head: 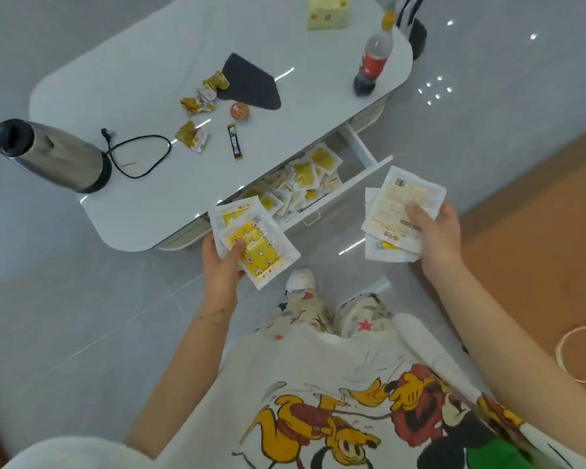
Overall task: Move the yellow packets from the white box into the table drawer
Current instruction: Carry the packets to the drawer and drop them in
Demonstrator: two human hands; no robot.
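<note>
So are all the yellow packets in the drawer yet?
Not yet. Many yellow-and-white plastic packets already lie in the open white table drawer. The left hand grips a small bundle, the right hand another stack; both go in next. The white box is out of view.

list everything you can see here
table: one, white, centre
drawer: one, white, open under table
yellow packets: many in drawer, a few in each hand
kettle: one, steel, table's left end
cord: one, black, beside kettle
cloth: one, dark grey, table middle
bottle: one, red label, table's right end
box: one, pale yellow, table's far edge
wrappers: several, yellow, crumpled, near cloth
round snack: one, orange, by cloth
stick sachet: one, dark, table middle
mat: one, brown, floor right
left hand: grips packets, yellow side up
right hand: grips packets, pale side up
</note>
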